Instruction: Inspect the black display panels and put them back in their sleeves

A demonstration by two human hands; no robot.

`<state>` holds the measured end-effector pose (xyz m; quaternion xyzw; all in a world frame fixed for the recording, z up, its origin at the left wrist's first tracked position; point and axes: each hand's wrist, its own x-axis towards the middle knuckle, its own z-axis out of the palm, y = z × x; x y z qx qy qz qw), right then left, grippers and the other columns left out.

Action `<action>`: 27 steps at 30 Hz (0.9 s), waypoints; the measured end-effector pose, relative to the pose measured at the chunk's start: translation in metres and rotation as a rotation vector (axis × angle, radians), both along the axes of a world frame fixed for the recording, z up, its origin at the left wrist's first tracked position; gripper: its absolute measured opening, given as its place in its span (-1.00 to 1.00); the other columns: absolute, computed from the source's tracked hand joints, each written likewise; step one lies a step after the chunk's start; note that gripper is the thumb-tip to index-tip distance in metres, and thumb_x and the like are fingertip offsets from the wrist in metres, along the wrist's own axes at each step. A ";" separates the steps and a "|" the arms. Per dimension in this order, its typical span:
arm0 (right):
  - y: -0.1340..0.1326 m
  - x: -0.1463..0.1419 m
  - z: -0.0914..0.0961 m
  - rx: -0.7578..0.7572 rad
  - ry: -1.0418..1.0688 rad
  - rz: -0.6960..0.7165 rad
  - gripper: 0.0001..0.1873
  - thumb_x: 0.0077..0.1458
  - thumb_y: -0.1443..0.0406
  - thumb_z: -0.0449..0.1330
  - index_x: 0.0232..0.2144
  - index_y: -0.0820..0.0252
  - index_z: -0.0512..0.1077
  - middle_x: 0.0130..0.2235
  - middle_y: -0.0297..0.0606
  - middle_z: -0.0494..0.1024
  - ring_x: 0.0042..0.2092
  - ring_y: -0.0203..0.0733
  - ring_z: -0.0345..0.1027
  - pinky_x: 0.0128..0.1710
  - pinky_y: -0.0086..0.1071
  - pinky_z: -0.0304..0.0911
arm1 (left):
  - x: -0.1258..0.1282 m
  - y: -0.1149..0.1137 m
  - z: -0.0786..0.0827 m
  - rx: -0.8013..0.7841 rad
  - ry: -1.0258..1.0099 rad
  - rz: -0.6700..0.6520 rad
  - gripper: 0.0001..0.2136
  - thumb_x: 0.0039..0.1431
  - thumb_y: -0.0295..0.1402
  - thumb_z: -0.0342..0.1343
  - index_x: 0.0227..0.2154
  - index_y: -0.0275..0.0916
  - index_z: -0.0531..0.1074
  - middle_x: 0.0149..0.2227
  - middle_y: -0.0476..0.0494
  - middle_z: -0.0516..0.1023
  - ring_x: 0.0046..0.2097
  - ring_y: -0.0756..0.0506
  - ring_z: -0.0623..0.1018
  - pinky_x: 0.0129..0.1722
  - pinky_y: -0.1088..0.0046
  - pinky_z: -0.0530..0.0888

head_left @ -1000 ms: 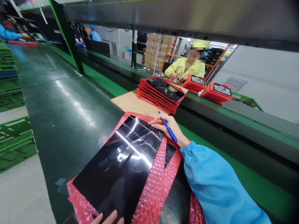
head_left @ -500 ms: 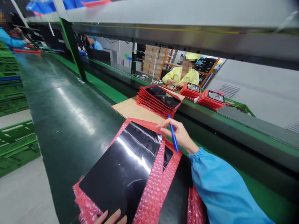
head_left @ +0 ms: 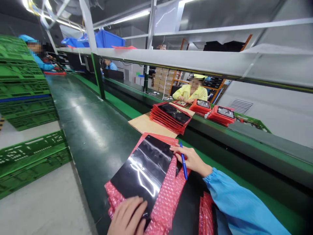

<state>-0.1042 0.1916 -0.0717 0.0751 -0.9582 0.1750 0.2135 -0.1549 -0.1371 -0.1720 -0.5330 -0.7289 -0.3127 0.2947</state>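
In the head view, your left hand [head_left: 128, 216] sits at the bottom edge of the frame, a little left of centre, fingers loosely curled and pressed down on the near end of a glossy black panel [head_left: 144, 168]; it is flat on the panel rather than clamped around it. The panel lies on pink bubble wrap [head_left: 167, 199] in the lower middle of the frame, tilted so its far end points toward the upper right, with light streaks across its face. Your right hand [head_left: 192, 158], just right of centre, rests its fingertips on the far right corner of the panel and holds a blue pen [head_left: 183, 162] tucked between the fingers, the pen running down toward the lower right; a blue sleeve [head_left: 234, 205] fills the lower right corner. All this lies on the dark green conveyor belt [head_left: 85, 124], which runs from the lower middle up to the upper left. Just beyond your panel, at centre, a stack of red-wrapped panels [head_left: 171, 117] sits on a brown cardboard sheet [head_left: 144, 124]. Further right, more red stacks [head_left: 221, 114] lie in front of a person in a yellow coat [head_left: 189, 93]. Green crates [head_left: 24, 88] are piled at the left edge, and a blue bin [head_left: 107, 38] stands on the shelf at upper centre-left
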 end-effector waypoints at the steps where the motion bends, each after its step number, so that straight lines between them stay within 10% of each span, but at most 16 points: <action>1: -0.002 -0.001 0.001 0.004 -0.003 -0.020 -0.73 0.16 0.38 0.06 -0.13 0.15 0.47 -0.11 -0.15 0.63 -0.10 -0.09 0.52 -0.07 -0.24 0.41 | -0.007 -0.003 0.004 -0.010 -0.064 0.024 -0.67 0.13 -0.42 0.12 -0.02 -0.11 0.43 -0.14 -0.07 0.63 -0.13 -0.08 0.58 -0.03 0.45 0.40; 9: -0.050 -0.012 0.019 0.029 -0.025 -0.072 -0.82 0.16 0.39 0.05 -0.28 0.13 0.45 -0.11 -0.07 0.59 -0.02 0.04 0.42 0.03 -0.02 0.27 | -0.071 -0.024 0.013 0.115 -0.836 0.367 -0.53 0.19 -0.10 -0.10 -0.01 -0.38 0.35 0.03 -0.46 0.42 0.10 -0.36 0.37 0.11 -0.06 0.24; 16: -0.121 -0.002 0.006 -0.069 -0.120 0.072 -0.92 0.09 0.32 0.20 -0.30 0.10 0.46 -0.11 -0.19 0.60 0.08 -0.06 0.38 0.07 -0.27 0.27 | -0.135 0.017 0.055 -0.099 -1.265 -0.042 -0.72 0.20 -0.21 0.08 -0.11 -0.27 0.43 -0.06 -0.17 0.50 -0.07 -0.16 0.51 -0.06 0.11 0.44; 27: -0.119 0.146 0.013 -0.429 0.067 -0.514 -0.84 0.06 0.43 0.15 -0.29 0.10 0.42 -0.04 -0.16 0.60 0.04 -0.02 0.45 0.01 -0.17 0.33 | -0.152 0.081 0.103 -0.265 -1.508 -0.304 -0.80 0.13 -0.31 0.17 -0.22 -0.31 0.45 -0.34 -0.08 0.58 -0.35 -0.06 0.57 -0.25 0.30 0.51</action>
